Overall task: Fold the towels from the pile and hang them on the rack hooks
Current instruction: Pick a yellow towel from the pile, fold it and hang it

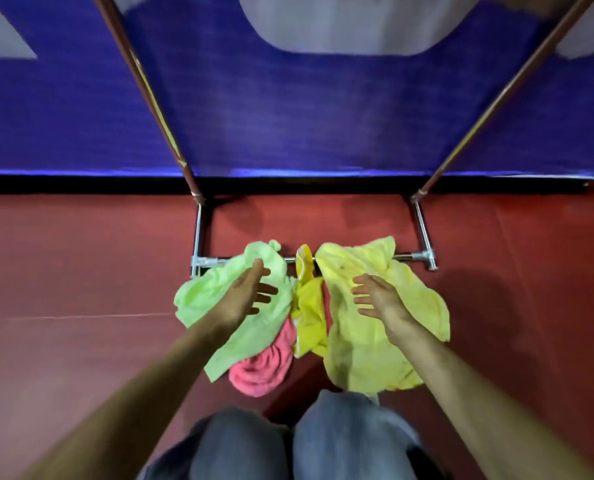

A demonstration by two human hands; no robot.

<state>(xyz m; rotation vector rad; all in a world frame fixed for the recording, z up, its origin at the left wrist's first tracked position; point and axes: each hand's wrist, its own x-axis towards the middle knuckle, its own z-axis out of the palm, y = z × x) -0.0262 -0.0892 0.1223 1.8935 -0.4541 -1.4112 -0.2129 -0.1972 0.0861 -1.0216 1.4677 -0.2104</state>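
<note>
Towels (311, 317) heaped across the rack bar (409, 257); left hand (250, 293) and right hand (378, 299) wide, empty, over them.

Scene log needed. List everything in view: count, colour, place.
green towel: 1, light green, pile's left
pale yellow towel: 1, pale yellow, pile's right
yellow towel: 1, bright yellow, between them
pink towel: 1, pink, partly under green towel
base bar: 1, chrome, at pile's far edge
poles: 2, brown, rising from base
floor: 1, red, underneath
backdrop: 1, blue, behind rack
knees: 2, blue-grey jeans, bottom edge
left hand: 1, open, over green towel
right hand: 1, open, over pale yellow towel
</note>
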